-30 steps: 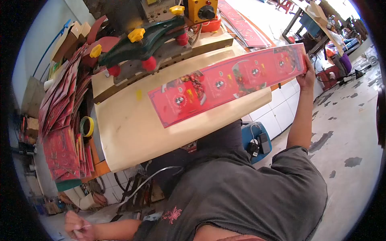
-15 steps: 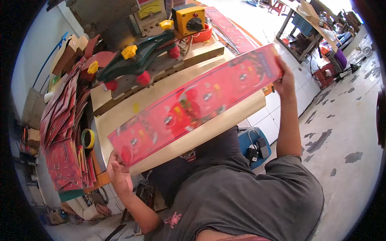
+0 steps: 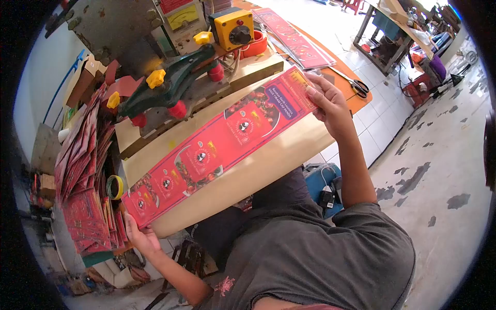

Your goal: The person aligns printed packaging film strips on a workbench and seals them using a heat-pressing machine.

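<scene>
A long red printed sheet (image 3: 201, 160) with panda logos and food pictures slants across the middle of the view, over a tan paper-covered surface (image 3: 263, 168). At its upper right end my right hand (image 3: 328, 106) pinches the edge, thumb on top. My left hand (image 3: 140, 235) holds the lower left end, with some of its fingers hidden beneath. Just beyond the sheet stands a press-like machine with a dark green bracket (image 3: 168, 85), yellow knobs and red feet. A yellow tape roll (image 3: 114, 187) lies close to the sheet's left end.
Piles of red printed packets (image 3: 85, 212) crowd the left side. More red sheets (image 3: 294, 39) lie on the orange table (image 3: 355, 103) at the back right, near black-handled scissors (image 3: 359, 89). A yellow control box (image 3: 231, 27) sits behind the bracket. Below is a blue bin (image 3: 315, 181).
Both hands have carried the red sheet leftward and slightly lower at the left end. Its print, blurred before, is now sharp. Scissors behind my right hand have come into sight.
</scene>
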Demonstrator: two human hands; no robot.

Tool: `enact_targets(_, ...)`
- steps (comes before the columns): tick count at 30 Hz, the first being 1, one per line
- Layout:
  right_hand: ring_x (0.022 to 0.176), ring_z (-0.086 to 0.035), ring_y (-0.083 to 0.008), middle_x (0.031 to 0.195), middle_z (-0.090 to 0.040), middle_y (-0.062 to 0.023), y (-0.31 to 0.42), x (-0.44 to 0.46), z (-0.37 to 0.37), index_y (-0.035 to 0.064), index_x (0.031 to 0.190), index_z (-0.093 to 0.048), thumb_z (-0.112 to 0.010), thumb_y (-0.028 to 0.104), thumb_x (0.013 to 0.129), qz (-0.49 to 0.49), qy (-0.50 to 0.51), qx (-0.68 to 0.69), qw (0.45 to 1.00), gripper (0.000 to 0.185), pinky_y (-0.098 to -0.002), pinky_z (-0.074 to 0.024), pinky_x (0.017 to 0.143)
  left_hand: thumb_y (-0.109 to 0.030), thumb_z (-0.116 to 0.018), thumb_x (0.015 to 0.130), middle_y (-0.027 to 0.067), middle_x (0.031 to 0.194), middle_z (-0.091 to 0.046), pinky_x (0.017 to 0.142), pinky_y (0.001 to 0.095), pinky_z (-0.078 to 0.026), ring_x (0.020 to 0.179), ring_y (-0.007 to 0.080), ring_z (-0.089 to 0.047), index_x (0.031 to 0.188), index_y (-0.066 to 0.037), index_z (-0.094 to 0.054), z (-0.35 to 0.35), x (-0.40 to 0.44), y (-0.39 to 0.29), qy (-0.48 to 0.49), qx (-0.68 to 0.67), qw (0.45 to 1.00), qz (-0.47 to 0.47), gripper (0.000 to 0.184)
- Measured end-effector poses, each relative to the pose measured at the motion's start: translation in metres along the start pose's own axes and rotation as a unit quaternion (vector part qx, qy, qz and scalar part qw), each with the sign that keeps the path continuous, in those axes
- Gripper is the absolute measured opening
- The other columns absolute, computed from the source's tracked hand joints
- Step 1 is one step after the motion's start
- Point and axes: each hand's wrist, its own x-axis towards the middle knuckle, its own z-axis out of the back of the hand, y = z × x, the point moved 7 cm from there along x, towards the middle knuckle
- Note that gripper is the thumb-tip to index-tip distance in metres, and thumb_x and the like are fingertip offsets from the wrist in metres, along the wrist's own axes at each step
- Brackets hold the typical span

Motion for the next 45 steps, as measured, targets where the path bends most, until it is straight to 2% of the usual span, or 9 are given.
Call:
enact_targets(5,0.060,-0.045,0.0037,0.085,-0.063,0.0080,-0.013,-0.002,-0.006,0.0040,0.139,-0.060,-0.067,0.027,0.102,-0.040,0.015,0.004,0.999,0.045,-0.0149,-0.0306,0.050,-0.026,-0.061,0.106,0.0039,0.117,-0.072,0.069,0.0231,-0.051,0.090,0.0078,-0.067,0.138,-0.002,-0.060,-0.003,0.004,-0.006,0.012,0.017,1.000,-0.014,0.040)
enact_targets(12,0.064,-0.062,-0.0156,0.072,-0.063,-0.0086,-0.036,0.015,0.008,0.0018,0.128,-0.065,-0.070,0.028,0.097,-0.007,-0.011,-0.388,0.922,0.041,-0.0356,-0.0494,0.062,-0.033,-0.066,0.104,0.0001,0.090,-0.063,0.070,0.0278,-0.047,0.077,0.0100,-0.055,0.136,0.005,-0.062,-0.045,0.037,-0.009,0.052,0.395,0.909,-0.123,0.050)
enact_targets(16,0.062,-0.065,-0.0282,0.075,-0.067,-0.0148,-0.033,0.030,0.004,0.0044,0.134,-0.062,-0.069,0.032,0.096,0.110,-0.008,-0.454,0.884,0.047,-0.0415,-0.0507,0.064,-0.031,-0.069,0.101,-0.0025,0.080,-0.055,0.068,0.0264,-0.041,0.072,0.0093,-0.045,0.139,0.004,-0.061,-0.056,0.065,-0.006,0.091,0.488,0.854,-0.156,0.052)
enact_targets(21,0.067,-0.069,-0.0269,0.082,-0.072,-0.0165,-0.035,0.035,0.007,0.0060,0.138,-0.059,-0.070,0.033,0.096,0.035,0.032,-0.407,0.912,0.050,-0.0408,-0.0524,0.066,-0.029,-0.071,0.100,-0.0005,0.088,-0.060,0.070,0.0274,-0.046,0.079,0.0096,-0.052,0.142,0.000,-0.059,-0.069,0.056,-0.011,0.084,0.475,0.856,-0.186,0.053)
enact_targets(23,0.072,-0.072,-0.0211,0.089,-0.077,-0.0153,-0.047,0.033,0.010,0.0079,0.141,-0.058,-0.070,0.033,0.099,-0.023,0.045,-0.300,0.953,0.050,-0.0376,-0.0550,0.068,-0.027,-0.068,0.102,0.0033,0.104,-0.068,0.080,0.0301,-0.054,0.092,0.0128,-0.064,0.145,-0.003,-0.056,-0.057,0.055,-0.007,0.055,0.257,0.954,-0.143,0.050)
enact_targets(31,0.059,-0.061,-0.0083,0.076,-0.070,-0.0053,-0.043,0.013,-0.016,0.0035,0.128,-0.067,-0.070,0.021,0.100,-0.108,0.284,-0.251,0.919,0.034,-0.0250,-0.0496,0.054,-0.026,-0.066,0.103,0.0093,0.133,-0.067,0.092,0.0355,-0.058,0.113,0.0190,-0.067,0.143,-0.002,-0.055,0.032,0.044,-0.004,-0.051,-0.096,0.994,0.005,0.048)
enact_targets(38,0.128,-0.059,-0.0322,0.142,-0.062,-0.0177,-0.036,0.054,-0.019,0.0037,0.138,-0.063,-0.060,0.028,0.104,0.246,0.099,-0.490,0.830,0.042,-0.0421,-0.0467,0.108,-0.023,-0.067,0.101,0.0086,0.139,-0.064,0.095,0.0348,-0.056,0.117,0.0175,-0.066,0.146,-0.004,-0.054,0.047,0.022,-0.015,-0.056,-0.072,0.996,-0.004,0.050)
enact_targets(42,0.131,-0.058,-0.0331,0.143,-0.062,-0.0189,-0.063,0.056,-0.032,0.0024,0.142,-0.060,-0.053,0.031,0.108,0.320,0.131,-0.571,0.745,0.045,-0.0425,-0.0422,0.113,-0.020,-0.067,0.101,0.0081,0.142,-0.062,0.093,0.0341,-0.057,0.119,0.0172,-0.065,0.146,-0.003,-0.054,0.069,0.024,-0.022,-0.065,-0.094,0.993,-0.002,0.050)
enact_targets(45,0.115,-0.068,-0.0276,0.119,-0.075,-0.0157,-0.044,0.047,-0.034,-0.0011,0.132,-0.066,-0.052,0.033,0.109,0.081,0.234,-0.363,0.898,0.043,-0.0395,-0.0485,0.104,-0.017,-0.066,0.101,0.0079,0.141,-0.062,0.091,0.0324,-0.058,0.119,0.0167,-0.064,0.146,-0.003,-0.054,0.096,0.030,-0.015,-0.070,-0.137,0.988,0.004,0.048)
